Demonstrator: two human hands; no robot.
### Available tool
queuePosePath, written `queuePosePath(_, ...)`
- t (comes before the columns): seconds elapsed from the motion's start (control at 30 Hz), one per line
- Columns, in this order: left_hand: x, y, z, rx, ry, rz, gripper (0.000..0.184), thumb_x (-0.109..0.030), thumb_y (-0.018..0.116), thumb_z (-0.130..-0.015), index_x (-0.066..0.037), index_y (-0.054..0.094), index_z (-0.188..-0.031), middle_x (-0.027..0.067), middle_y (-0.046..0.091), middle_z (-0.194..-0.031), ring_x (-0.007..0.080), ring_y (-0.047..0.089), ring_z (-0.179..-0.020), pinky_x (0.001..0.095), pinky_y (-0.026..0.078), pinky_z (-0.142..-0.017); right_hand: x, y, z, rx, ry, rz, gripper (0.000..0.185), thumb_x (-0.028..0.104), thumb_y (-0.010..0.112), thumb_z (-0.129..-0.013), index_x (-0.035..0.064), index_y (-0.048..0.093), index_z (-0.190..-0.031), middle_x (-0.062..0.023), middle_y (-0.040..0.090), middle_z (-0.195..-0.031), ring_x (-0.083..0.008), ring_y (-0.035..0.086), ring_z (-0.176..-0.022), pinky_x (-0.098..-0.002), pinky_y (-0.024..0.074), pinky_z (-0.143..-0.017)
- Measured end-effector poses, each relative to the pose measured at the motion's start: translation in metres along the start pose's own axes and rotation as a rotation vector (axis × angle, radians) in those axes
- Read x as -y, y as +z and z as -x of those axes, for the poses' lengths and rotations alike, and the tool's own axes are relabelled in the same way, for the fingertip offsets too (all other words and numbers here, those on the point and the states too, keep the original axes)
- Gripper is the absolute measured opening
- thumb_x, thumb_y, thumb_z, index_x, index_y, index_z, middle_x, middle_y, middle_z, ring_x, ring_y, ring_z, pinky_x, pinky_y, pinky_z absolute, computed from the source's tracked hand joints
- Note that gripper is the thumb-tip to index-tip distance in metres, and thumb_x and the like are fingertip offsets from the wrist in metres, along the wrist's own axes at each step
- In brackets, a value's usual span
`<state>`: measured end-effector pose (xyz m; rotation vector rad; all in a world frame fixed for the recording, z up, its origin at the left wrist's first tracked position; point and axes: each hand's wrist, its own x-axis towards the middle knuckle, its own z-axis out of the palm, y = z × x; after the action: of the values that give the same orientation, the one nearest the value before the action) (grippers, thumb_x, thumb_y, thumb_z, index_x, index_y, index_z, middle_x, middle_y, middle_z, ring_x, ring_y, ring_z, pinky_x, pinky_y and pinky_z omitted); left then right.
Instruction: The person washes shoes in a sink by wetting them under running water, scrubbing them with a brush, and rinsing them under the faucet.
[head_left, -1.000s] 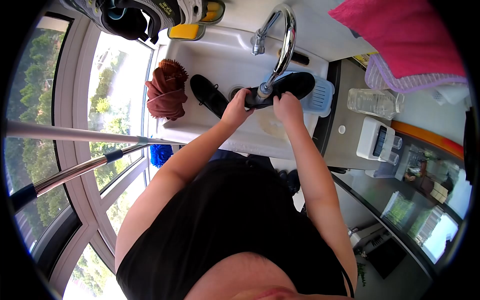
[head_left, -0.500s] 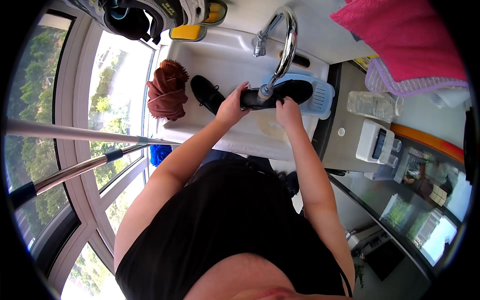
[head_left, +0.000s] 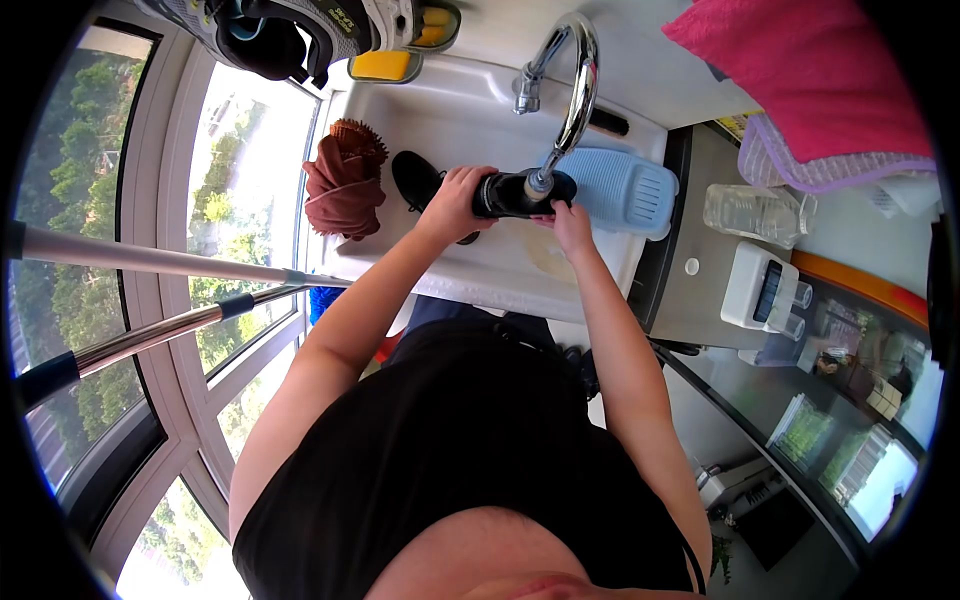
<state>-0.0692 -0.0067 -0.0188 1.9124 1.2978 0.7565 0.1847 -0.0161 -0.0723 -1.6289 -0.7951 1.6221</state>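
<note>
Both of my hands grip a black shoe [head_left: 508,194] beneath the chrome faucet [head_left: 588,85], whose spout end is right over the shoe's opening. My left hand [head_left: 458,207] wraps around one end. With thumb and fingers, my right hand [head_left: 567,226] pinches the near edge at the other end. Whether water is running I cannot tell. Another black shoe [head_left: 412,178] with laces lies in the white sink [head_left: 400,262], partly hidden behind my left hand. To the right, a light blue washboard [head_left: 625,192] rests in the sink.
A brown cloth [head_left: 343,195] is bunched at the sink's left edge. Behind the faucet lies a dark brush [head_left: 608,122]. A yellow sponge [head_left: 382,66] sits at the back rim. Two poles [head_left: 150,262] reach in from the left. A clear jar [head_left: 755,212] lies on the right counter.
The held shoe has turned and tilted, so it looks shorter and uncovers more of the washboard. My left hand now wraps its end more fully. The view has shifted slightly.
</note>
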Motion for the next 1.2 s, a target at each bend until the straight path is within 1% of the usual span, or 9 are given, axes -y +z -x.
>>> queuePosePath(0.27,-0.016,-0.024,-0.006,0.047,-0.006,-0.061,0.076,-0.011,0.085,-0.056,-0.009,0.056,-0.125,0.0120,0.060,-0.124,0.0377,0.050,-0.123,0.0456,0.040,-0.108,0.004,0.008,0.001,0.096,0.078,-0.080,0.033,0.014,0.044,-0.097,-0.0126,0.061,-0.107,-0.0231,0.069,-0.099,-0.0322,0.072,-0.085,-0.0398,0.0610,-0.080)
queuePosePath(0.37,-0.020,-0.029,-0.007,0.043,0.010,-0.099,0.071,-0.012,0.085,-0.056,-0.009,0.058,-0.122,0.0120,0.060,-0.122,0.0377,0.050,-0.122,0.0453,0.041,-0.108,-0.001,0.006,-0.003,0.108,0.032,-0.006,0.033,0.018,0.046,-0.098,-0.0099,0.064,-0.102,-0.0207,0.071,-0.091,-0.0278,0.072,-0.076,-0.0369,0.0602,-0.074)
queuePosePath(0.43,-0.022,-0.031,-0.007,0.051,-0.009,-0.123,0.069,-0.012,0.084,-0.055,-0.008,0.058,-0.119,0.0123,0.060,-0.120,0.0378,0.050,-0.120,0.0452,0.041,-0.107,0.002,0.003,-0.005,0.064,-0.048,0.595,0.029,0.021,0.053,-0.093,-0.0043,0.067,-0.093,-0.0180,0.070,-0.077,-0.0309,0.070,-0.068,-0.0419,0.0542,-0.067)
queuePosePath(0.57,-0.030,-0.031,-0.007,0.069,-0.027,-0.141,0.068,-0.012,0.084,-0.056,-0.008,0.059,-0.119,0.0125,0.060,-0.120,0.0379,0.050,-0.119,0.0453,0.041,-0.107,0.003,0.008,-0.005,-0.053,-0.044,0.562,0.028,0.025,0.057,-0.091,-0.0018,0.066,-0.091,-0.0167,0.068,-0.073,-0.0336,0.068,-0.067,-0.0448,0.0508,-0.066)
queuePosePath(0.63,-0.030,-0.031,-0.008,0.108,-0.030,-0.170,0.068,-0.012,0.084,-0.056,-0.008,0.058,-0.119,0.0127,0.060,-0.120,0.0378,0.050,-0.120,0.0455,0.041,-0.106,0.001,0.009,-0.007,-0.126,-0.235,0.698,0.028,0.025,0.058,-0.091,-0.0026,0.064,-0.090,-0.0169,0.068,-0.073,-0.0319,0.069,-0.067,-0.0433,0.0516,-0.066)
queuePosePath(0.77,-0.031,-0.035,-0.010,0.117,-0.041,-0.189,0.070,-0.012,0.085,-0.056,-0.008,0.058,-0.120,0.0128,0.060,-0.120,0.0382,0.050,-0.120,0.0455,0.041,-0.107,0.012,0.018,-0.003,-0.091,-0.125,0.533,0.026,0.022,0.058,-0.093,-0.0033,0.064,-0.093,-0.0171,0.068,-0.077,-0.0279,0.070,-0.067,-0.0399,0.0532,-0.065)
queuePosePath(0.83,-0.029,-0.039,-0.011,0.084,-0.061,-0.148,0.073,-0.013,0.086,-0.056,-0.008,0.056,-0.123,0.0127,0.060,-0.120,0.0381,0.051,-0.120,0.0453,0.040,-0.107,0.013,0.020,-0.004,-0.075,-0.118,0.297,0.026,0.016,0.054,-0.099,-0.0048,0.065,-0.109,-0.0127,0.068,-0.094,-0.0207,0.071,-0.078,-0.0329,0.0607,-0.064)
queuePosePath(1.07,-0.024,-0.036,-0.011,0.103,-0.051,-0.121,0.077,-0.014,0.087,-0.056,-0.010,0.054,-0.126,0.0125,0.059,-0.121,0.0373,0.051,-0.121,0.0456,0.040,-0.108,0.021,0.013,0.003,-0.060,-0.204,0.264,0.025,0.015,0.052,-0.097,-0.0066,0.064,-0.099,-0.0152,0.068,-0.082,-0.0237,0.072,-0.069,-0.0330,0.0583,-0.063)
queuePosePath(1.2,-0.030,-0.036,-0.009,0.141,-0.080,-0.126,0.078,-0.015,0.087,-0.056,-0.011,0.054,-0.126,0.0127,0.059,-0.122,0.0378,0.051,-0.121,0.0456,0.040,-0.108,0.014,0.010,0.005,-0.015,-0.094,0.260,0.028,0.015,0.052,-0.098,-0.0062,0.065,-0.112,-0.0138,0.069,-0.099,-0.0224,0.071,-0.082,-0.0345,0.0623,-0.070)
